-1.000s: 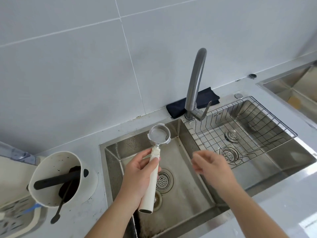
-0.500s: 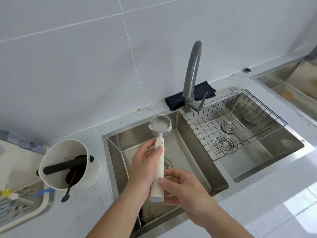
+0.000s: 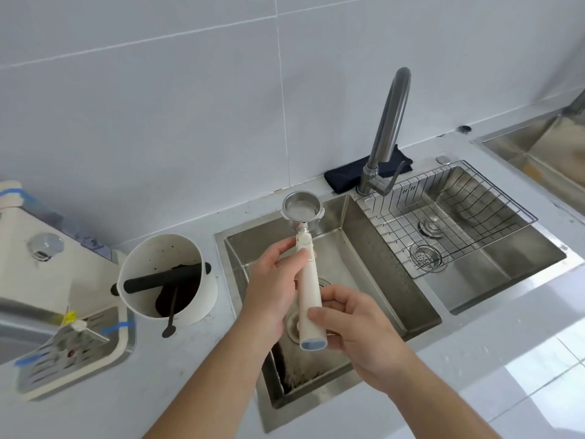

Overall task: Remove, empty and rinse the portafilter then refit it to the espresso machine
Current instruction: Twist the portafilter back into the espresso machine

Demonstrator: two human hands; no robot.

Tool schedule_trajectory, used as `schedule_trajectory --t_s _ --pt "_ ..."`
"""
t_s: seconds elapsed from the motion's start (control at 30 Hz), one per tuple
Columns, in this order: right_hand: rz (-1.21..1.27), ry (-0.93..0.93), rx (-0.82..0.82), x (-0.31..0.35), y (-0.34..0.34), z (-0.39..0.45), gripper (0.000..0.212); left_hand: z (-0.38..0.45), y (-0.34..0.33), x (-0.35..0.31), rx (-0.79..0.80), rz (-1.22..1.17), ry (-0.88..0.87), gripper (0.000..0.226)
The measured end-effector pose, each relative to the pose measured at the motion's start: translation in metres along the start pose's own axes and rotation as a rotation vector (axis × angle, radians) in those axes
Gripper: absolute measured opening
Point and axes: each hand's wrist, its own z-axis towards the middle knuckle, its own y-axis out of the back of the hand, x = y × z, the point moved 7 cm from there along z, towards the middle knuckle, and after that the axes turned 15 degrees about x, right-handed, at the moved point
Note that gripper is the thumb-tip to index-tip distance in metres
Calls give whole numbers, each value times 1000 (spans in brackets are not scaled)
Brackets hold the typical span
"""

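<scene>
The portafilter (image 3: 308, 289) has a long cream handle and a steel basket (image 3: 302, 209) at its far end, which looks empty and shiny. It is held above the left sink basin (image 3: 357, 264), basket pointing away from me. My left hand (image 3: 272, 283) grips the upper part of the handle near the neck. My right hand (image 3: 357, 331) wraps the lower end of the handle from the right. The cream espresso machine (image 3: 47, 264) shows at the far left, with its drip tray (image 3: 72, 353) in front.
A white knock box (image 3: 164, 277) with a black bar and dark coffee grounds stands left of the sink. The grey tap (image 3: 387, 131) rises behind the divider, with no water seen running. A wire rack (image 3: 449, 217) sits in the right basin. A dark cloth (image 3: 367, 174) lies behind the tap.
My right hand came in from over the sink and took hold of the handle's lower end. The view shifted left, and the espresso machine came into sight.
</scene>
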Motion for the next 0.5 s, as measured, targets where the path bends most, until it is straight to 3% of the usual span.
schedule_trajectory --t_s 0.5 --pt "-19 80 -42 -34 -109 -11 32 -61 86 -9 141 14 12 36"
